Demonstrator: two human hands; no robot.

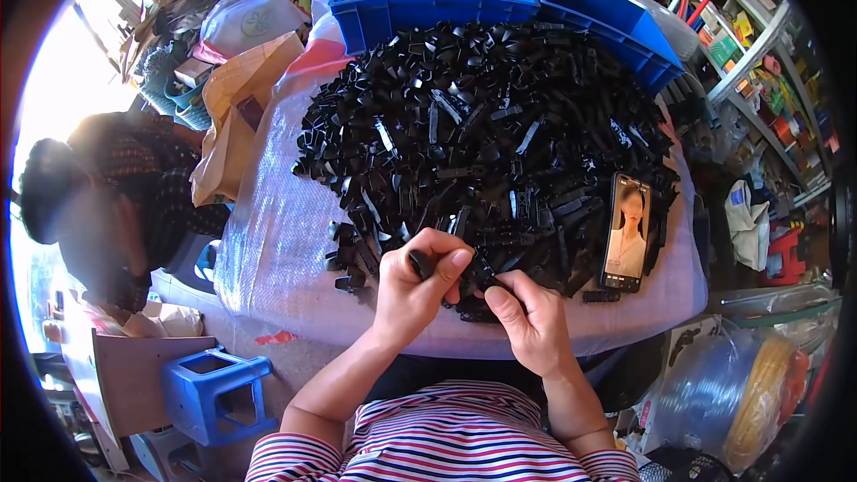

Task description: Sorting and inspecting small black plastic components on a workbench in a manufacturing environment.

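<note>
My left hand (403, 293) is closed around a black plastic piece (420, 262), whose rounded end sticks out between the fingers. Close beside it, my right hand (536, 326) pinches a small dark plastic part (483, 268) between thumb and fingers. Both hands hover over the near edge of a large heap of black plastic parts (437, 174). Some of these are long and narrow, others short and curved. My fingers cover much of the held pieces, so their exact kind cannot be made out.
Two blue bins (435, 16) stand behind the heap. A lit phone (628, 232) leans at its right. Plastic wrap (277, 214) covers the table. At left are brown paper (241, 107), another person (107, 205) and a blue stool (214, 393); a wrapped tubing coil (728, 393) lies right.
</note>
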